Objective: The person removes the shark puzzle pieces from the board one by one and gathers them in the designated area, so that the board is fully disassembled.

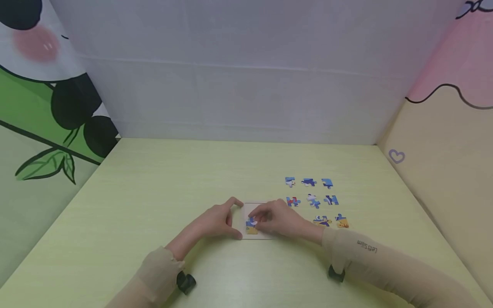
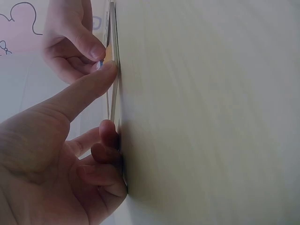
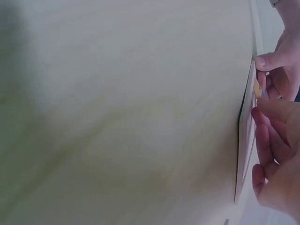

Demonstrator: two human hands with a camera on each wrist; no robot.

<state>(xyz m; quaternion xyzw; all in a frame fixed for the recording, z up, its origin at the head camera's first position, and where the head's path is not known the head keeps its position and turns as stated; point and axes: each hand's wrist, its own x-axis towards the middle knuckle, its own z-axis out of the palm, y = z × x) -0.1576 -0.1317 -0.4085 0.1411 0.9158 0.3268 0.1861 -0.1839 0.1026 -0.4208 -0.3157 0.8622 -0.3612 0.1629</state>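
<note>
A small white puzzle tray lies flat on the table, with a blue-and-yellow puzzle piece in its lower left corner. My left hand grips the tray's left side, thumb at the near corner and index finger at the far one. In the left wrist view, that thumb rests on the tray's edge. Over the tray, my right hand pinches a blue puzzle piece between thumb and fingers, right by the corner piece. My right hand hides much of the tray's right part.
Several loose puzzle pieces lie in rows right of the tray, among them a red-and-blue piece and a yellow-and-blue piece. A pale cloth wall closes off the table's back, with printed panels at both sides.
</note>
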